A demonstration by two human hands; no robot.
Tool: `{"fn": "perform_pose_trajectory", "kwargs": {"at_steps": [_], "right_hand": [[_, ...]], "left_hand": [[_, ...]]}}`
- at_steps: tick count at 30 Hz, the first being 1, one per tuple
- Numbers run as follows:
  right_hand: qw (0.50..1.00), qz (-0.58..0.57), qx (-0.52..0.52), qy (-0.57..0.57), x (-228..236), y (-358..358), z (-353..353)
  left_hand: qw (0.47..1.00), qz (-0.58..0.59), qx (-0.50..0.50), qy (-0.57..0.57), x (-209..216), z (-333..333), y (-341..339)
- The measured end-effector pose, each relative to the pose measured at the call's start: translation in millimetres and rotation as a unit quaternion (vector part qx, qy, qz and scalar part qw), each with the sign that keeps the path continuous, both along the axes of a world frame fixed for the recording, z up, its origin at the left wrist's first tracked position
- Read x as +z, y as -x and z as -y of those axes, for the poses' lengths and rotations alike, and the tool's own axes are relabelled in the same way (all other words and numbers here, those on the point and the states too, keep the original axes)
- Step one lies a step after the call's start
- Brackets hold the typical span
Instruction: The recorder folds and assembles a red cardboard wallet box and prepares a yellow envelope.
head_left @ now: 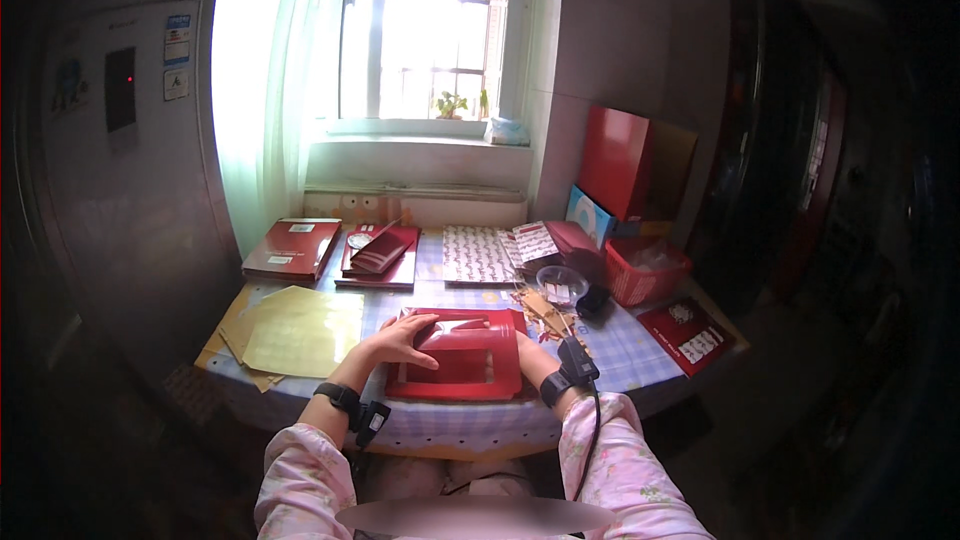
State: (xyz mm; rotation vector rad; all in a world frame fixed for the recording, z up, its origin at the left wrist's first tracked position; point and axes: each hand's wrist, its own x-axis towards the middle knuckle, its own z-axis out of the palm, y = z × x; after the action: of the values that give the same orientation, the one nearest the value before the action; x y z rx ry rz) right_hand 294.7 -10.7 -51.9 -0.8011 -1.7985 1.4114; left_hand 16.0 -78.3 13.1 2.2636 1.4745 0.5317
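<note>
A glossy dark red folded card sheet (465, 377) with a rectangular cut-out lies at the front middle of the table. My left hand (402, 340) rests on its left part, fingers apart and stretched over the surface. At the right edge of the sheet, my right hand (530, 352) reaches in behind or under a raised red flap. The fingers of that hand are hidden by the card, so I cannot tell what they grip. Both wrists carry black straps with small devices.
Yellow paper sheets (303, 332) lie left. Behind stand stacks of red card pieces (292, 248) and printed sticker sheets (478, 254). To the right are a clear round tub (562, 285), paper scraps (545, 312), a red basket (645, 275) and a red printed card (685, 335).
</note>
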Motion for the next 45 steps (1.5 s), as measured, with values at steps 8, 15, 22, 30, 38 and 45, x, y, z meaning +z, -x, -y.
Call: {"fn": "perform_pose_trajectory", "kwargs": {"at_steps": [8,15,22,30,38,45], "right_hand": [[0.988,-0.001,0.047,-0.144,-10.7,14.3,-9.8],[0.942,0.167,0.112,-0.268,-119.8,-59.4,-134.4],[0.987,-0.094,0.060,0.116,5.8,13.6,8.4],[0.985,-0.087,0.065,0.137,13.8,3.2,4.8],[0.990,0.086,0.089,-0.071,0.7,-7.1,-3.8],[0.989,0.125,0.049,-0.068,59.1,3.7,19.7]], "left_hand": [[0.999,-0.044,0.008,-0.031,-6.0,6.3,6.6],[0.993,-0.110,-0.043,-0.012,-1.4,-12.7,-34.3],[0.998,-0.019,0.027,-0.050,-9.7,18.8,4.6],[0.997,-0.053,0.005,-0.048,-5.9,7.7,-7.7],[0.997,-0.019,-0.015,-0.075,-9.2,1.7,-9.8],[0.996,0.031,-0.015,-0.087,-21.4,-0.4,-4.9]]}}
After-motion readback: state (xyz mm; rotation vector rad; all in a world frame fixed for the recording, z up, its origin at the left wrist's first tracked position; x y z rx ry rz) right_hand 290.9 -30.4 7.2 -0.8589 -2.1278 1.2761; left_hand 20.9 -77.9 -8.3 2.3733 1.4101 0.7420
